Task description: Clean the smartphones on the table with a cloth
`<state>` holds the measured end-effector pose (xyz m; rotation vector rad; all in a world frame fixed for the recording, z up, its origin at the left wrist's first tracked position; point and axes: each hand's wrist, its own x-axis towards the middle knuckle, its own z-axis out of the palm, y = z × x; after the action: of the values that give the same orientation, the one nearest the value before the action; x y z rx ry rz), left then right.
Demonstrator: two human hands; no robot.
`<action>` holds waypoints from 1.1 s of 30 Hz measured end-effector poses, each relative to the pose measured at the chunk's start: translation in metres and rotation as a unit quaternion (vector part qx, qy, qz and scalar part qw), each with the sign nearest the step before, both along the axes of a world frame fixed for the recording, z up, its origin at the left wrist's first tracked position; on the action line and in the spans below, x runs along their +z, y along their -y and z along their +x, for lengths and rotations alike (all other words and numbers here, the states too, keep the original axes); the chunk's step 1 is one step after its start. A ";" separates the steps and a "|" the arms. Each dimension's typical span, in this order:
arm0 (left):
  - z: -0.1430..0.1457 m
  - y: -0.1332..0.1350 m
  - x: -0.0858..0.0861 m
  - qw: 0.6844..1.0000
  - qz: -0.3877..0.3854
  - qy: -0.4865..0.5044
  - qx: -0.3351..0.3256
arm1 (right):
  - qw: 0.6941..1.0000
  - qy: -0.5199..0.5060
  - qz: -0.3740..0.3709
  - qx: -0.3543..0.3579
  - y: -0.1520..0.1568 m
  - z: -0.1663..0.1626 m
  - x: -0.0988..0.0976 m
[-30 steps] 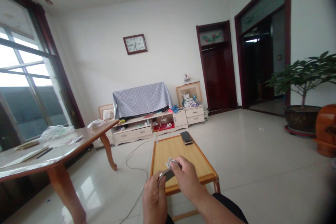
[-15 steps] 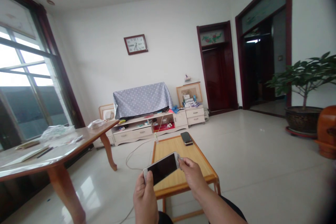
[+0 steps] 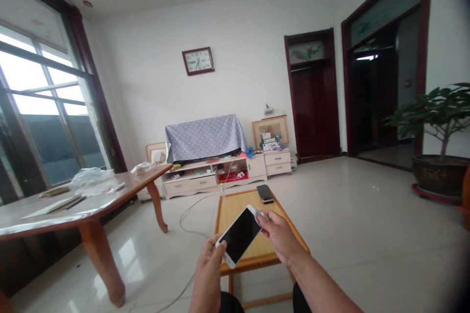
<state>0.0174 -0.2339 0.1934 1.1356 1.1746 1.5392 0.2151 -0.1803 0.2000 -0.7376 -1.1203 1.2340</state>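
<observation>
- Room: white-walled living room with a pale glossy tiled floor (image 3: 367,234), a tall dark-framed window (image 3: 44,107) at left and a dark red wooden door (image 3: 312,98) on the far wall.
- Large brown wooden bench with curved legs (image 3: 91,205), left of view: carries crumpled clear plastic bags (image 3: 91,176) and flat papers; well apart from both hands.
- Low cream media cabinet (image 3: 216,176) against the far wall, topped by a screen under a grey dotted cloth (image 3: 205,137); a rectangular wall clock (image 3: 198,61) hangs above.
- Potted green plant in a dark bowl (image 3: 436,156), right edge.
- Small low bench with a light bamboo top and orange frame (image 3: 235,210), directly ahead of the person. A dark phone lying flat (image 3: 265,193) sits at its far end, untouched.
- White-edged smartphone with a black screen (image 3: 240,235): held in the air above the near end of the small bench, screen up, long axis running from lower left to upper right.
- Left hand (image 3: 209,266): grip closed on the smartphone's lower left end, thumb on the face edge.
- Right hand (image 3: 281,237): fingers pinched on a small white item (image 3: 261,214), identity unclear, pressed to the smartphone's upper right end. The right hand is nearer that end; the smartphone lies left of and below it.
- White cable (image 3: 191,215) trails across the floor from the cabinet.
</observation>
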 end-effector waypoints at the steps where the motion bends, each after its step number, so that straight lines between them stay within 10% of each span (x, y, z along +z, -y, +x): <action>1: -0.003 -0.001 0.001 1.000 -0.011 -0.013 -0.010 | 1.000 0.018 0.012 0.011 0.001 0.003 0.003; 10: -0.003 -0.002 0.028 0.968 0.058 -0.196 -0.148 | 0.964 0.216 0.123 0.089 0.024 -0.003 0.017; 24: 0.011 0.013 0.002 0.816 0.239 -0.515 0.106 | 0.951 0.232 0.164 -0.125 0.043 -0.038 0.011; 33: 0.006 0.018 -0.001 0.828 0.259 -0.484 0.112 | 0.964 0.203 0.118 -0.127 0.033 -0.035 0.012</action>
<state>0.0238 -0.2516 0.1921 2.3994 1.6038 1.5048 0.1800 -0.2136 0.2123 -0.9426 -1.4287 0.7325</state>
